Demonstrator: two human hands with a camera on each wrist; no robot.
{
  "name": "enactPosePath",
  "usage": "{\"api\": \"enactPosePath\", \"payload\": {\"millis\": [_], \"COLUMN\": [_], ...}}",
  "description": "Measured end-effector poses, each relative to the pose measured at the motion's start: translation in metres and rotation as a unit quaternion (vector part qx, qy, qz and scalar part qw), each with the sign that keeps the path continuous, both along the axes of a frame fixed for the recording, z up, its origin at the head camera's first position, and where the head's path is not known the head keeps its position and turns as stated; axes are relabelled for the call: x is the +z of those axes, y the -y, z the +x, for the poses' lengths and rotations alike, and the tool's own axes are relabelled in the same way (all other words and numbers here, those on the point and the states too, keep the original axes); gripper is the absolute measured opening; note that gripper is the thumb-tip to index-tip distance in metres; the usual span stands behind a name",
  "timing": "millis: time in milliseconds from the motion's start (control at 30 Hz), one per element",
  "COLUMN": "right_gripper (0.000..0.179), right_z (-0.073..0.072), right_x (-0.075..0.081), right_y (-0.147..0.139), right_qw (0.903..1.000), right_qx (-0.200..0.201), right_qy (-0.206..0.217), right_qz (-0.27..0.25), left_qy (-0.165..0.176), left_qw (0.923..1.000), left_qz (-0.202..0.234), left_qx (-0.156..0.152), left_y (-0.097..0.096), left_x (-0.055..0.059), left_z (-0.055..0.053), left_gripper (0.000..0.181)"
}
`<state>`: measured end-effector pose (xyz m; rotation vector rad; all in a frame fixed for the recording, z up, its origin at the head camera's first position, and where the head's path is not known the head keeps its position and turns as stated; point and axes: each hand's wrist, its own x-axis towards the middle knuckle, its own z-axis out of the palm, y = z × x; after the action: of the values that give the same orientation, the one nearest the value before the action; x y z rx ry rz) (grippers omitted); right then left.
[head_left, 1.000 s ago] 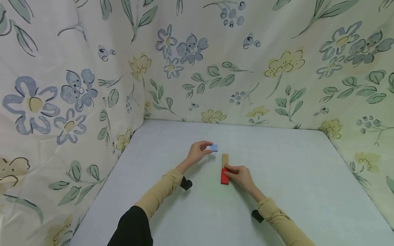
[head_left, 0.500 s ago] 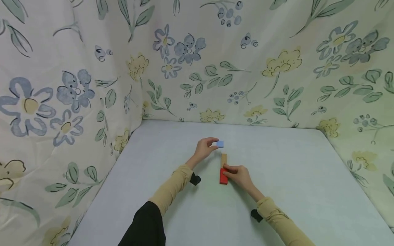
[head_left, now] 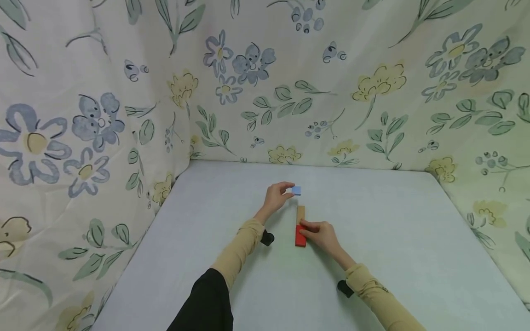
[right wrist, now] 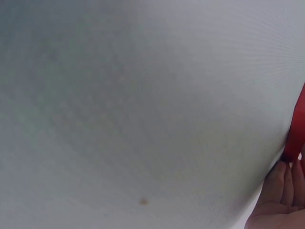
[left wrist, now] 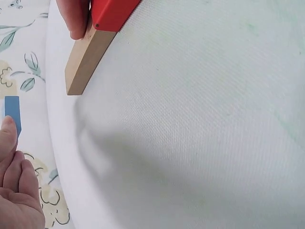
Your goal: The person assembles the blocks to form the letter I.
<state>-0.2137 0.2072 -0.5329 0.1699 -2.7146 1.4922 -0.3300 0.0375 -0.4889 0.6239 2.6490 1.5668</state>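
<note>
My left hand [head_left: 276,196] pinches a small light-blue block [head_left: 296,191] between thumb and fingers, above the far part of the table. The left wrist view shows the blue block [left wrist: 13,109] at its left edge, the thumb lying along it. A red block [head_left: 300,239] and a plain wooden block [head_left: 301,214] lie end to end, the wooden one farther away. My right hand [head_left: 323,234] grips the red block from the right, its fingertips near where the two blocks meet. Only part of the red block [right wrist: 296,133] shows in the right wrist view.
A white-covered table [head_left: 393,230] spreads beneath both hands. Flower-printed cloth [head_left: 265,119] hangs behind it and along both sides. Dark wrist cameras sit below each hand, the left one [head_left: 267,238] nearer the blocks than the right one [head_left: 345,288].
My left hand has moved right and slightly away with the blue block, to beyond the far end of the wooden block, slowing lately. The right hand keeps its hold on the red block.
</note>
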Motion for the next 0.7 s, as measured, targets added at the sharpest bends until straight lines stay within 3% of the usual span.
{"api": "enactPosePath", "payload": {"millis": [400,700], "right_gripper": [0.035,0.035], "right_z": [0.001,0.001], "right_x": [0.002,0.002], "right_y": [0.0,0.001], "right_qw": [1.0,1.0], "right_qx": [0.001,-0.005], "right_qy": [-0.003,0.0], "right_qz": [-0.002,-0.005], "left_qy": [-0.009,-0.009], "left_qw": [0.9999,0.9999], "left_qz": [0.01,-0.006], "left_qx": [-0.008,-0.002], "left_y": [-0.014,-0.018], "left_x": [-0.019,-0.022], "left_z": [-0.006,-0.002], "left_gripper": [0.029,0.029]}}
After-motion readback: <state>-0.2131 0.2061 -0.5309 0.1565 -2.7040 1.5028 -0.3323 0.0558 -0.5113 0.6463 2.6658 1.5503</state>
